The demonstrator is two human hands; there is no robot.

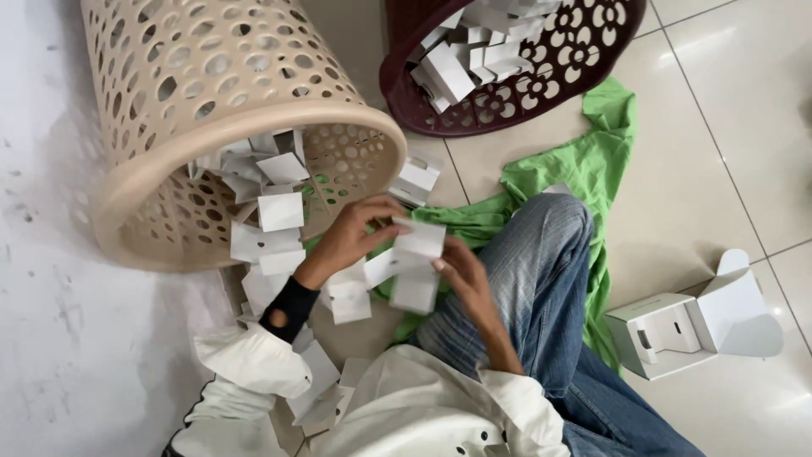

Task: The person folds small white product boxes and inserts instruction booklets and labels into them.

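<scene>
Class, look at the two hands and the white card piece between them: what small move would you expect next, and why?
Probably a fold of the white card piece: both the left hand and the right hand pinch it, and it looks half-shaped. Flat blanks spill from the tipped beige basket, while the maroon basket holds pieces that look folded.

Two hands, the left hand [351,237] and the right hand [463,272], share one white card piece [417,254] between them; two perforated baskets lie beyond the hands, one beige basket [169,101] and one maroon basket [584,68]. One green cloth [584,169] spreads past the right hand; one open white box [677,330] sits well right of it; the loose white cards [271,245] by the left hand are too many and overlapped to count.
</scene>
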